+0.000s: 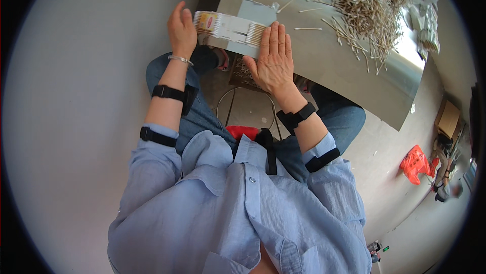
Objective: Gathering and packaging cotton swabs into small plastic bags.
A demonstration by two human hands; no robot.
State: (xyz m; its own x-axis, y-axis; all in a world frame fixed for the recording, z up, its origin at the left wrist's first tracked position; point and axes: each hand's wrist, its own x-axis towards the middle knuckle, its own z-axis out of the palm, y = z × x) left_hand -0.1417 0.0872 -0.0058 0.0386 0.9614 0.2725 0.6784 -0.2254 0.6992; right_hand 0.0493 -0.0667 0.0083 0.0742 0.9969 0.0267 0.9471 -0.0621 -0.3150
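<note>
A white tray-like holder (pixel 234 27) lies across the near left corner of the metal table, between my two hands. Cotton swabs (pixel 254 33) stand in a row at its right end, and more swabs sit around a yellow and red label (pixel 206 22) at its left end. My left hand (pixel 182 32) is upright beside the left end, its fingers stretched out. Flat and straight-fingered, my right hand (pixel 275 59) rests against the right end of the swabs. A pale grey plate (pixel 255 10) lies under the holder.
A large heap of loose cotton swabs (pixel 367 1) covers the far right of the metal table (pixel 390 94). Single swabs (pixel 308 28) lie nearer. Clear plastic packs (pixel 428 21) are at the right edge. A box of swabs (pixel 243 74) sits below the table edge. A wall (pixel 91 97) stands left.
</note>
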